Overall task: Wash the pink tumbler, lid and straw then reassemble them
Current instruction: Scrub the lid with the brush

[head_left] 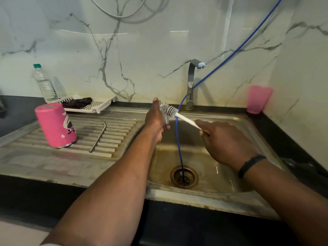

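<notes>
While the pink tumbler (55, 125) stood inverted on the drainboard (117, 132) beside the straw (98, 137), seemingly washed, left hand (155, 118) gripped the clear lid (164, 113) over the sink (209, 167), right hand (225, 142) clasping the brush (179, 115); reassembly remained.

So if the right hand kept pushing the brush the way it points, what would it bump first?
Probably the clear lid held in the left hand; the right hand already has the brush bristles against it. Depth is uncertain.

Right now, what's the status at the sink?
Left hand holds lid; right hand scrubs it with brush. Tumbler, straw on drainboard. Blue hose alongside.
</notes>
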